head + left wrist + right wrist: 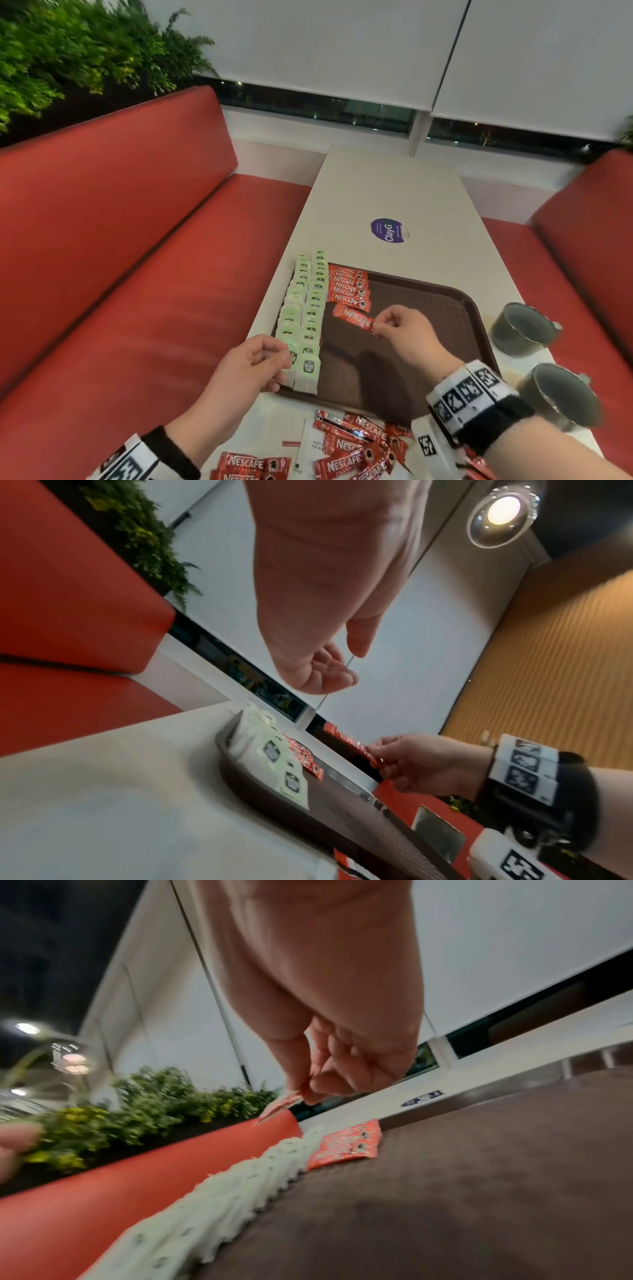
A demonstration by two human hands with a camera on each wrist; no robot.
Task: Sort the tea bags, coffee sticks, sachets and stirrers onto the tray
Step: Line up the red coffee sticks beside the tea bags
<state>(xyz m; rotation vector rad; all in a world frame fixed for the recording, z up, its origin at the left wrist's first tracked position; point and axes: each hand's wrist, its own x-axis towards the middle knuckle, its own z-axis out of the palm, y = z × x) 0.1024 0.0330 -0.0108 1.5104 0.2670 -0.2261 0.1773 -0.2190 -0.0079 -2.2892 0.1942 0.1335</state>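
A brown tray (445,308) lies on the white table. Pale green tea bags (308,308) fill two columns along its left side, and red coffee sticks (349,287) lie in a row at its far left. My right hand (376,327) pinches one red coffee stick (354,317) by its end, just above the tray near that row. The right wrist view shows the same pinch (304,1093) on the stick (277,1110). My left hand (286,359) hovers by the tray's near left corner with loosely curled fingers (329,680), holding nothing.
Loose coffee sticks (359,445) and a white sugar sachet (313,445) lie in a pile at the table's near edge. Two grey cups (520,329) (561,394) stand right of the tray. A purple sticker (387,230) marks the table farther off. Red benches flank the table.
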